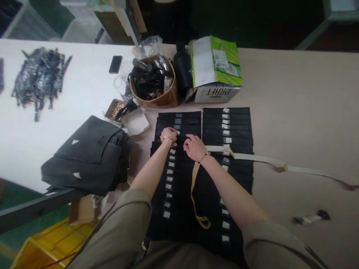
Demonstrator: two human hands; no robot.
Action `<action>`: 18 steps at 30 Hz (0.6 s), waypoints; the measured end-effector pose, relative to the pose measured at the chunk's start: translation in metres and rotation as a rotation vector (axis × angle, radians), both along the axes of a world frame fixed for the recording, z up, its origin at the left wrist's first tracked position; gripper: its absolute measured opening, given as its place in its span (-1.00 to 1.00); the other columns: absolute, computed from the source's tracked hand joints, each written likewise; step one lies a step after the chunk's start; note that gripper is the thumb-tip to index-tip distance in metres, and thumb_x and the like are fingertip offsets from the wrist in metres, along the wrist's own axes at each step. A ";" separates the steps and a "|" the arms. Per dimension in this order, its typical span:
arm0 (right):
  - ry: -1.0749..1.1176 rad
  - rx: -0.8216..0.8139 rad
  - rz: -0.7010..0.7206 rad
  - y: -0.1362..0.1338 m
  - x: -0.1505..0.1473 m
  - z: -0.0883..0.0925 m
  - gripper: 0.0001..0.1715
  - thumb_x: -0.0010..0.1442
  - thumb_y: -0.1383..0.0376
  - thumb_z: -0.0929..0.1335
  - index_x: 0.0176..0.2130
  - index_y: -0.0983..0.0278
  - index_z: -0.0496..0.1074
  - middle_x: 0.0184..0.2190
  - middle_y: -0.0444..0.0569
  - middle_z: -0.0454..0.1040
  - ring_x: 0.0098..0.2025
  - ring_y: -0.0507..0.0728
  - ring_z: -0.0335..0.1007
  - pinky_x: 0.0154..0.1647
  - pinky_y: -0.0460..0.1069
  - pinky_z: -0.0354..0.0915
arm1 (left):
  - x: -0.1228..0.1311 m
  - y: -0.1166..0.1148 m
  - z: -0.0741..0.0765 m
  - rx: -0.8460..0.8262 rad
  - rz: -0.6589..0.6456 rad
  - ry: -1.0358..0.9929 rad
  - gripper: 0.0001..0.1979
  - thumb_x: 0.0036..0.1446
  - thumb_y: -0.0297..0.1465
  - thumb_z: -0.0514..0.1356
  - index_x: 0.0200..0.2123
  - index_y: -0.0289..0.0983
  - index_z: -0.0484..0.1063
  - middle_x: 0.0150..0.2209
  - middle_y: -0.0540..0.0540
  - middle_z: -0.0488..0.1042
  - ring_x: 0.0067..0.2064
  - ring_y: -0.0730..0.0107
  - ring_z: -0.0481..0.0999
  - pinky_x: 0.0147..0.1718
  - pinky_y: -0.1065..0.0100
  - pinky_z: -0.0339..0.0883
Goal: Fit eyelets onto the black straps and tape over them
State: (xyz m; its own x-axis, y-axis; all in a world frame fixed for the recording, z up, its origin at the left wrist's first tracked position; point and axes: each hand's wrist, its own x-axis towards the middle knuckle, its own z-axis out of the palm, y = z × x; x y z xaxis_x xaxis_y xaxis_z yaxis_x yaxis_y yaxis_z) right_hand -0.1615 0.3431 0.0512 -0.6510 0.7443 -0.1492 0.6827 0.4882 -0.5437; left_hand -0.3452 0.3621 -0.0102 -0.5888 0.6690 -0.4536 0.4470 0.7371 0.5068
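Note:
Two blocks of overlapping black fabric strips [179,179] lie on the beige table [294,93], each strip carrying a small white label [226,140]. My left hand [169,135] rests on the left block with its fingers curled at a strip's edge, beside a white label. Just to its right, my right hand [195,147] lies on the same block with its fingers apart. A beige strap [195,194] runs below my right wrist and loops over the strips. A long beige tape [258,158] stretches from the strips off to the right.
A cardboard box of black and metal parts [153,95] and a green-and-white carton [215,71] stand beyond the strips. Folded dark grey fabric [89,157] lies to the left. A pile of black-and-silver strips [40,78] lies on white tabletop; a yellow crate [53,243] sits below.

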 end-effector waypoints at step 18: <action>0.544 -0.678 -0.520 -0.214 0.152 0.087 -0.60 0.07 0.05 0.47 -0.15 0.22 0.52 -0.42 -0.07 0.59 -0.37 0.13 0.51 -0.31 -0.02 0.35 | 0.147 -0.255 0.163 0.342 -0.726 -0.326 -0.77 0.16 -0.38 0.20 -0.10 -0.19 0.55 -0.24 -0.01 0.61 -0.27 0.43 0.56 -0.21 0.40 0.42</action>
State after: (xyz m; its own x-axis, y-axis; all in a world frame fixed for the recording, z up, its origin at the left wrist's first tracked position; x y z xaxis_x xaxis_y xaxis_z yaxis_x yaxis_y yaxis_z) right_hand -0.0095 0.1294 0.1380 -0.3762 0.8232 -0.4253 0.2997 -0.3262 -0.8965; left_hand -0.1983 0.1068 0.1532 0.1612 0.9596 -0.2305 0.5420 0.1091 0.8333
